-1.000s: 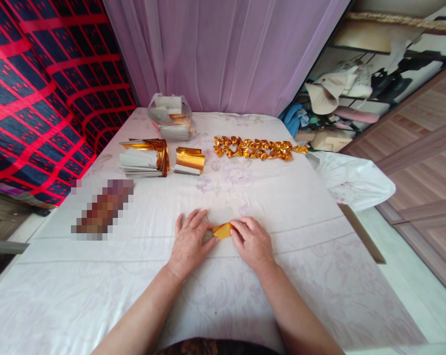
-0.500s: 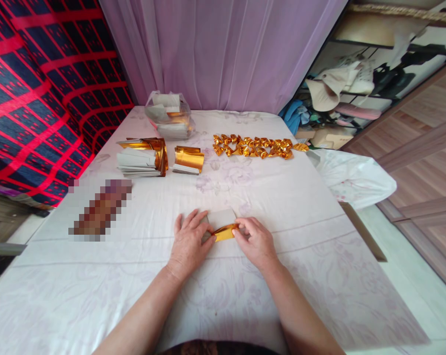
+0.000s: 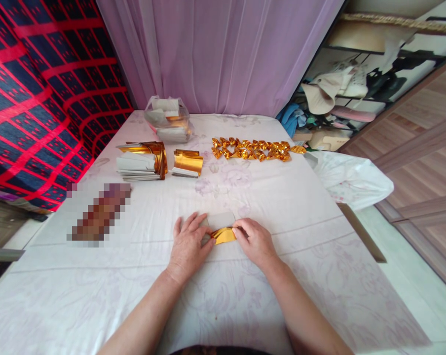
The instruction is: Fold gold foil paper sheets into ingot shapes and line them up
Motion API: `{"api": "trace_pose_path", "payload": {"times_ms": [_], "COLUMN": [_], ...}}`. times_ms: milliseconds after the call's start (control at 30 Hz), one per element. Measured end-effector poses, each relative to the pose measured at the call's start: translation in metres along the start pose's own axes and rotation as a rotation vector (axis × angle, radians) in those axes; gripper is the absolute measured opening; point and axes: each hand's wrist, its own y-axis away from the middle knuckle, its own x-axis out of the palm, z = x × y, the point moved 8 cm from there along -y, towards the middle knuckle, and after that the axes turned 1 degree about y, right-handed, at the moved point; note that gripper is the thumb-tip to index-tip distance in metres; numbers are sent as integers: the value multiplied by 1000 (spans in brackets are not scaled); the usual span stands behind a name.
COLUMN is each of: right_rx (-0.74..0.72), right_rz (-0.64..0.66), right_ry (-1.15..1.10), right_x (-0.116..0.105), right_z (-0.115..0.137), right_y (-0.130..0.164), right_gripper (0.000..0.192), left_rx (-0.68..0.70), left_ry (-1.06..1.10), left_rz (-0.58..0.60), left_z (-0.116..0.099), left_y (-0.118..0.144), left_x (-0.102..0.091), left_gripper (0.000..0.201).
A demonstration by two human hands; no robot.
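Note:
A small sheet of gold foil paper (image 3: 223,232), grey on its other side, lies on the white flowered tablecloth (image 3: 223,296) near the front middle. My left hand (image 3: 188,244) presses flat on its left part. The fingers of my right hand (image 3: 255,240) pinch the folded gold edge at its right end. The grey upper part of the sheet shows between my hands.
A row of folded gold pieces (image 3: 253,148) lies at the back. Two stacks of gold and grey sheets (image 3: 141,160) (image 3: 187,163) sit at back left, a clear bag of sheets (image 3: 168,120) behind them. A blurred patch (image 3: 99,212) is left; a white bag (image 3: 351,176) hangs right.
My right hand has folded the gold edge over and pressed it down along the sheet. My left hand has stayed flat on the sheet.

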Motion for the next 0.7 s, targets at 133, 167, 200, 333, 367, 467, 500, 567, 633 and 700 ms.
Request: {"api": "trace_pose_path", "payload": {"times_ms": [133, 167, 200, 333, 367, 467, 500, 567, 633, 700], "right_rx": [6, 1, -6, -21, -22, -20, -20, -19, -21, -40], "right_rz": [5, -2, -10, -39, -43, -66, -85, -133, -174, -207], "right_ry": [81, 111, 138, 193, 200, 209, 204, 187, 168, 148], "right_x": [4, 4, 5, 6, 7, 8, 7, 5, 0, -6], "right_z": [2, 3, 5, 7, 7, 6, 5, 5, 6, 11], "right_y": [-1, -1, 0, 1, 1, 1, 2, 2, 4, 6], "right_gripper": [18, 18, 17, 15, 15, 12, 11, 12, 12, 13], "left_rx": [-1, 0, 0, 3, 5, 10, 12, 19, 21, 20], "left_ry": [0, -3, -5, -11, -13, -19, -20, -22, -22, -21], "left_rz": [8, 9, 9, 4, -1, -21, -28, -39, -49, -55], "left_z": [0, 0, 0, 0, 0, 0, 1, 1, 1, 1], "left_y": [0, 0, 0, 1, 1, 1, 1, 2, 2, 2], "left_x": [0, 0, 0, 0, 0, 0, 0, 1, 1, 1], "left_gripper": [12, 12, 12, 10, 10, 15, 19, 25, 28, 28]}}
